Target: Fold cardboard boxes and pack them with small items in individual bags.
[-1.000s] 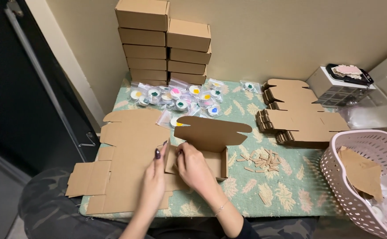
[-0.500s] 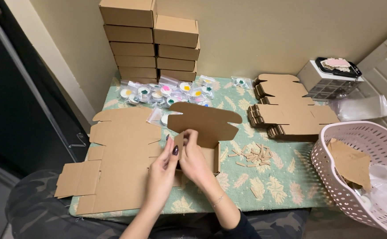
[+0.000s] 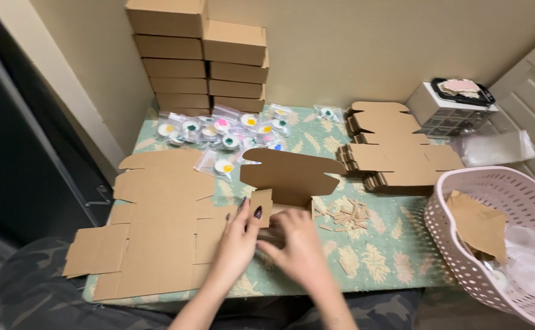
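- Both hands have slid lower and nearer the table's front edge than half a second ago, and the small side flap now stands upright where it lay lower before.
- Left hand pinches that side flap of the half-folded cardboard box, thumb and fingers closed on it.
- Right hand lies over the box's base, fingers curled down; what it grips underneath is hidden, so I cannot tell how tightly it holds.
- That box sits at the middle of the green patterned table, its big lid panel raised behind the hands; judging by the raised flap, one wall is going up.
- Flat box blanks lie spread to the left, touching the left hand's side.
- 2 columns of finished boxes stand against the wall.
- Small clear bags with coloured round pots lie in front of those columns.
- Another pile of unfolded blanks sits at the right.
- Cardboard offcuts lie scattered just right of the hands.
- Pink laundry basket holds a cardboard scrap and clear plastic.
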